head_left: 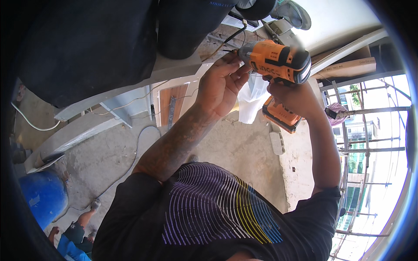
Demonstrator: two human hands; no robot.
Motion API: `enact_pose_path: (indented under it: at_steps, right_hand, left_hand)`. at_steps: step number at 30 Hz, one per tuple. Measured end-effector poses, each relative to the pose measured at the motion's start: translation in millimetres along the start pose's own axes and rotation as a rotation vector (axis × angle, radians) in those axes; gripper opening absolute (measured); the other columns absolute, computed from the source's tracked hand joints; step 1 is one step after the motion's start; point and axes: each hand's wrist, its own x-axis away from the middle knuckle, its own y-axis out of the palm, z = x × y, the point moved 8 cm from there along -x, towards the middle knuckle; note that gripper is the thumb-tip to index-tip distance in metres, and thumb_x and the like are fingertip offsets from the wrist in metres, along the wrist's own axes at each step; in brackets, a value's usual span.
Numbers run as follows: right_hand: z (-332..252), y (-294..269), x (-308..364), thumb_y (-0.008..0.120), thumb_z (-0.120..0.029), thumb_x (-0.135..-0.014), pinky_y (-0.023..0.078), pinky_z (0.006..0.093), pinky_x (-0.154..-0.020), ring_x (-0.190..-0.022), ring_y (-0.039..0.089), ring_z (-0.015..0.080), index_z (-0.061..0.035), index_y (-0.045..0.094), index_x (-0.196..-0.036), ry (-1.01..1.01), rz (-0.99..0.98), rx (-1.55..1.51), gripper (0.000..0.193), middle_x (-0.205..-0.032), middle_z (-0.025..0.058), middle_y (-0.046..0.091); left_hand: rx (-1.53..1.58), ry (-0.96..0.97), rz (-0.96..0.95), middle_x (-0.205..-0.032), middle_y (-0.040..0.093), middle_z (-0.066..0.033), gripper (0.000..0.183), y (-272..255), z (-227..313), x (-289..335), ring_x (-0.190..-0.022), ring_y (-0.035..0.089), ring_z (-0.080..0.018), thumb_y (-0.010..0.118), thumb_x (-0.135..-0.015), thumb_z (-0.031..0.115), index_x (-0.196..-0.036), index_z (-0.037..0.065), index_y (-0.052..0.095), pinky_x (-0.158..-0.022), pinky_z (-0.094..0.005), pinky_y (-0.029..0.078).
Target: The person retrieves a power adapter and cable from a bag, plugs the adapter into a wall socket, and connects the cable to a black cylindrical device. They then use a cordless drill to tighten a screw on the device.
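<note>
An orange and black cordless drill (276, 58) is held up in front of me, lying almost level with its nose to the left. My right hand (289, 93) is wrapped round its grip, above the orange and black battery (281, 115). At the drill's nose, my left hand (224, 80) has its thumb and fingertips pinched together. A thin dark bit (228, 51) shows just past these fingertips; the fingers partly hide where it meets the nose. White plastic sheeting (251, 102) hangs behind, between my two hands.
A person in dark trousers (187, 26) is close by at the top left. Long boards (348, 54) lie at the upper right, above an opening with scaffold poles (370, 150). A blue drum (43, 195) and another person (78, 237) are at lower left. A cable (130, 167) crosses the concrete floor.
</note>
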Motion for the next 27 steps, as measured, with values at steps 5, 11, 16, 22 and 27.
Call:
enact_pose_path:
  at_steps: [5,11,16,22,27]
  right_hand:
    - [-8.5,0.0,1.9,0.075,-0.006,-0.094,0.060,0.0304,-0.072,-0.077,0.071,0.0110,-0.0026,0.072,-0.131,-0.054,0.033,0.089,0.037,-0.097,0.0050,0.075]
    - [-15.7,-2.8,0.4,0.074,-0.011,-0.089,0.057,0.0343,-0.082,-0.089,0.069,0.0138,-0.0018,0.071,-0.121,-0.025,0.021,0.102,0.034,-0.099,0.0047,0.074]
    - [-21.2,-6.1,2.3,0.074,-0.011,-0.090,0.058,0.0340,-0.082,-0.089,0.068,0.0138,-0.0017,0.070,-0.122,-0.083,0.035,0.098,0.033,-0.098,0.0045,0.074]
    - [-18.2,-8.7,-3.8,0.074,-0.012,-0.093,0.059,0.0316,-0.075,-0.079,0.069,0.0113,-0.0050,0.073,-0.127,0.029,0.010,0.161,0.035,-0.092,0.0033,0.074]
    - [-20.9,-6.7,-2.3,0.074,-0.012,-0.095,0.058,0.0296,-0.073,-0.075,0.068,0.0098,-0.0063,0.074,-0.131,-0.016,0.008,0.217,0.036,-0.087,0.0021,0.073]
  left_hand:
    - [0.004,0.010,-0.019,-0.128,0.065,-0.0081,0.029,-1.6,0.8,-1.5,-0.116,0.068,-0.0192,0.054,-0.105,-0.001,-0.133,0.003,0.054,-0.101,-0.0325,0.060]
    - [0.076,0.006,-0.074,-0.125,0.068,-0.0107,0.024,0.8,3.6,-1.6,-0.119,0.070,-0.0211,0.056,-0.105,-0.004,-0.129,-0.002,0.055,-0.105,-0.0315,0.062]
    - [0.111,0.013,-0.128,-0.126,0.068,-0.0110,0.024,2.6,3.5,-1.5,-0.122,0.070,-0.0212,0.056,-0.105,-0.004,-0.129,-0.003,0.056,-0.107,-0.0323,0.062]
    - [0.103,0.019,-0.083,-0.130,0.068,-0.0121,0.026,1.8,8.1,-1.3,-0.125,0.069,-0.0224,0.056,-0.106,-0.003,-0.131,-0.004,0.057,-0.111,-0.0334,0.060]
    - [0.131,0.004,-0.101,-0.131,0.068,-0.0135,0.026,-2.8,3.2,-0.9,-0.126,0.069,-0.0233,0.056,-0.106,-0.003,-0.132,-0.005,0.058,-0.112,-0.0335,0.060]
